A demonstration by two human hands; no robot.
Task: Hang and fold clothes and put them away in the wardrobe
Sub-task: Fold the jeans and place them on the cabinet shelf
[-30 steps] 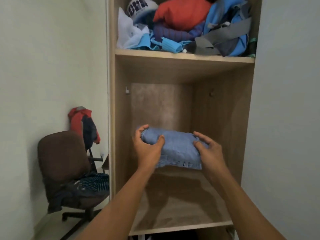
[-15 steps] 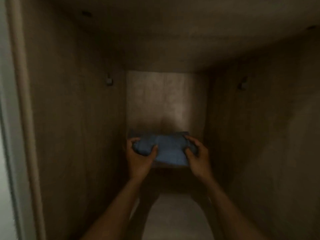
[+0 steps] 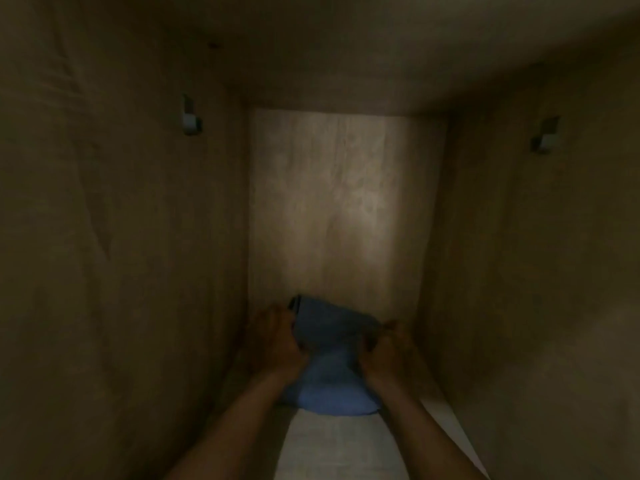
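Blue folded garment (image 3: 334, 344), held low and deep on the wardrobe shelf (image 3: 341, 445).
Gripped at both flanks, left hand (image 3: 277, 344) and right hand (image 3: 384, 353) curled into the cloth. Soft, light, apt to slump; best pinched at the sides. Seemingly lengthwise front to back, far end near the back panel (image 3: 346, 202).

The folded blue garment (image 3: 332, 358), bunched and squeezed narrow at its middle, lies on the floor of the dim wooden wardrobe (image 3: 121, 237), centred between the side walls, its far end close against the pale back panel.
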